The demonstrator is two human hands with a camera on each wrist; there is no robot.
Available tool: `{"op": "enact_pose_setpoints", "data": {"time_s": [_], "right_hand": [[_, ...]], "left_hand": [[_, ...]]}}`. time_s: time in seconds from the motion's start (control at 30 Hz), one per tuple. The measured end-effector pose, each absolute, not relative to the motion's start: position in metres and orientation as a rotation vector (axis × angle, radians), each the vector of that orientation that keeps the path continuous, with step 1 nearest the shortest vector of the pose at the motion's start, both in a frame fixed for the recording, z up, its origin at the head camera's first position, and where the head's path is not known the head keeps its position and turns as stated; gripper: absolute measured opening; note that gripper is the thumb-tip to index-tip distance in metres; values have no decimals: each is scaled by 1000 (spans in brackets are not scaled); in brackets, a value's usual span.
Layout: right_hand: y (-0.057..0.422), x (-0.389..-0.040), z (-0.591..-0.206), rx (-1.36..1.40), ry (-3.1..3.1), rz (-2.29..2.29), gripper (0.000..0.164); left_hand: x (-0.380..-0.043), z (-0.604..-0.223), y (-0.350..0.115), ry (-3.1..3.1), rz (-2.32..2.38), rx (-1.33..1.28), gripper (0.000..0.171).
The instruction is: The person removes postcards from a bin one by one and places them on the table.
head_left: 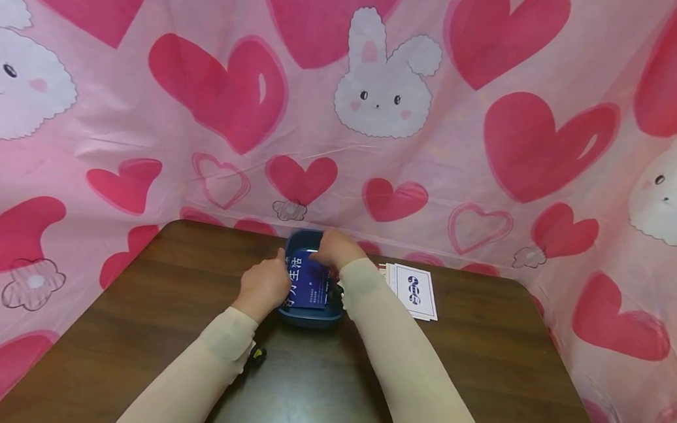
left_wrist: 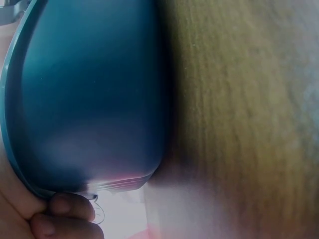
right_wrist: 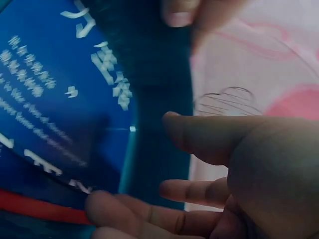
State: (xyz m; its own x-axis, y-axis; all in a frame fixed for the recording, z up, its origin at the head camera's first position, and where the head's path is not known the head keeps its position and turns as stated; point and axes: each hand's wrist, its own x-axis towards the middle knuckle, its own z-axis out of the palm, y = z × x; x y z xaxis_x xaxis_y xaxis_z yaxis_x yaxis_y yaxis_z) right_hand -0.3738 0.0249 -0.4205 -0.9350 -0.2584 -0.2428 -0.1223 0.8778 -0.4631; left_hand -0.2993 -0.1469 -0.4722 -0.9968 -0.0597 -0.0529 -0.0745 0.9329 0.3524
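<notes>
A dark blue plastic basin [head_left: 310,322] stands on the table, and a blue booklet [head_left: 309,288] with white lettering lies in it. My left hand [head_left: 264,286] grips the basin's left rim; the left wrist view shows its fingers [left_wrist: 70,206] curled against the basin's outer wall. Over the far right part of the basin reaches my right hand [head_left: 338,247]. In the right wrist view its thumb and fingers are spread apart, with one fingertip [right_wrist: 102,206] at the booklet's edge. Beside the booklet shows a red strip [right_wrist: 45,206], its kind unclear.
White printed cards [head_left: 415,294] lie overlapping on the brown wooden table [head_left: 493,353], right of the basin. A pink curtain [head_left: 309,124] with hearts and rabbits hangs close behind the table and round its sides.
</notes>
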Motion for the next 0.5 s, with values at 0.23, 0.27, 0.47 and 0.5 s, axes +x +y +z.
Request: {"op": "enact_pose_setpoints", "data": {"time_s": [0.23,0.27,0.47,0.5], "right_hand": [[15,-381,-447,-282,2824,-355,70],[15,-381,-449,-283,2830,-341,73],[18,-372,-444,-302,2830,-434,71],[19,-371,-442,-299,2824,-457,66]], "left_hand": [[-299,-473,-147,3034,559,-99,67],[-299,-473,-147,3032,562,-98,68],[-298,-471,-146,3028,552,-100,69],[-298,-470,-146,3028,550,-100,70]]}}
